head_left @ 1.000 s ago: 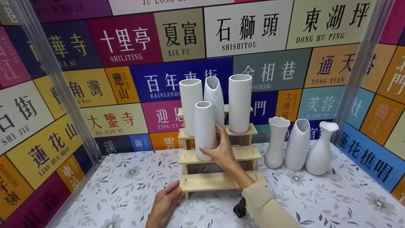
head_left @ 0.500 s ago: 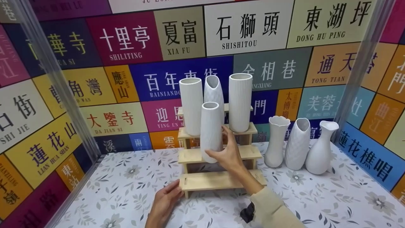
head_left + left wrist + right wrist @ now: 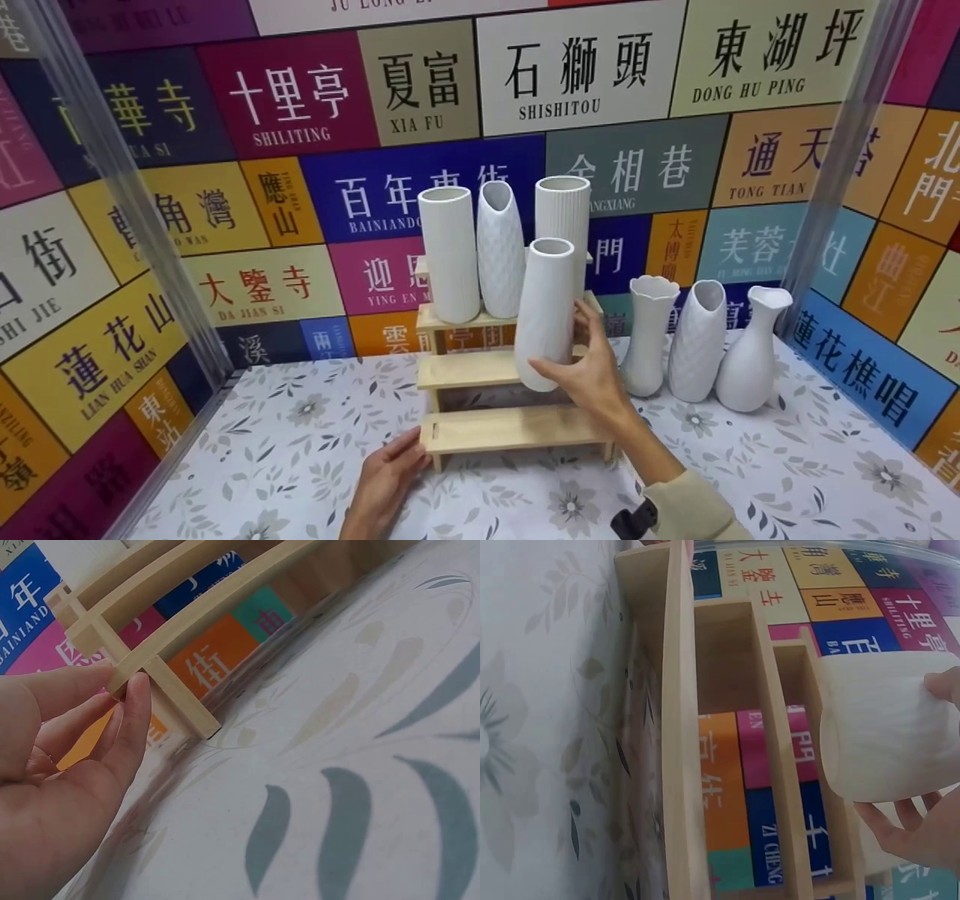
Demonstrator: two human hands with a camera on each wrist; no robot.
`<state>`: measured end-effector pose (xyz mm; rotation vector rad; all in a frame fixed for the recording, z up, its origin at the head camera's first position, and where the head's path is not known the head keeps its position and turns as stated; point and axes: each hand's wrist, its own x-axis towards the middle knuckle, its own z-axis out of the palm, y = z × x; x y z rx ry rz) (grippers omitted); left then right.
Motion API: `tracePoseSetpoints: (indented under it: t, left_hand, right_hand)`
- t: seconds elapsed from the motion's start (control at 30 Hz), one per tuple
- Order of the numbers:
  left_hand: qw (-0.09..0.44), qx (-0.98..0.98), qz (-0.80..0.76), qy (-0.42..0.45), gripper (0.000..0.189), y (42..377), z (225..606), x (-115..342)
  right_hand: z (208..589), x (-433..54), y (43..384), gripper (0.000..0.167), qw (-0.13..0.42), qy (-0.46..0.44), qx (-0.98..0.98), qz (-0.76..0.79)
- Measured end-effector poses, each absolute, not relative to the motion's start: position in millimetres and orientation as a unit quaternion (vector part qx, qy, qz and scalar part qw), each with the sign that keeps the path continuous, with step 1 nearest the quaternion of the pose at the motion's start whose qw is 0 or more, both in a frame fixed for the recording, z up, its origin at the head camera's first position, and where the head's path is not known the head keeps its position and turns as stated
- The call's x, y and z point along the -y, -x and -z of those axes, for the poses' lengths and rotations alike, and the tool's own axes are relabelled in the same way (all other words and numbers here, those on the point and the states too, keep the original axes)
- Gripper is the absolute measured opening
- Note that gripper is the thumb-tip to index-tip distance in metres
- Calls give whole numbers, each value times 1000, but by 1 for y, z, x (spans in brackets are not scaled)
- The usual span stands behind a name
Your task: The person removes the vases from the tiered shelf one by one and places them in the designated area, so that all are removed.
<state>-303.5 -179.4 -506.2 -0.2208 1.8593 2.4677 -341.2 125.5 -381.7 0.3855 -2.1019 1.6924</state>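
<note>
Vase point(image 3: 549, 307), white, tapering, faintly rippled, is held by right hand point(image 3: 598, 379), fingers curled round, before stepped wooden stand point(image 3: 510, 430); lowest shelf's end is pinched by left hand point(image 3: 388, 471). Ribbed cylindrical vases point(image 3: 562, 211) are shelved behind.

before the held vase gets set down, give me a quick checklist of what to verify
1. Right hand grips the held vase: ok, thumb and fingers round its lower part.
2. Left hand at the wooden stand: ok, touching its front left corner.
3. Bare space on the third shelf down: ok on its left part.
4. Gap to the ribbed vase behind: cannot tell, they overlap in the head view.
5. Three loose vases upright: ok, right of the stand.
</note>
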Motion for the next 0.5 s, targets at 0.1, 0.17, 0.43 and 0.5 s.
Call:
tracePoseSetpoints:
  t: [0.1,0.17,0.43,0.5]
  left_hand:
    - [21,-600,-796,72,61,304,507,180]
    - [20,-605,-793,72,61,304,507,180]
    - [14,-600,-797,72,60,304,507,179]
    - [13,-600,-796,79,59,304,507,178]
  right_hand:
    - [381,-140,335,106,199,-138,749,-617]
    - [382,-149,331,107,195,-131,756,-611]
    - [391,-183,321,107,209,-113,783,-574]
    - [394,-191,320,107,211,-109,789,-566]
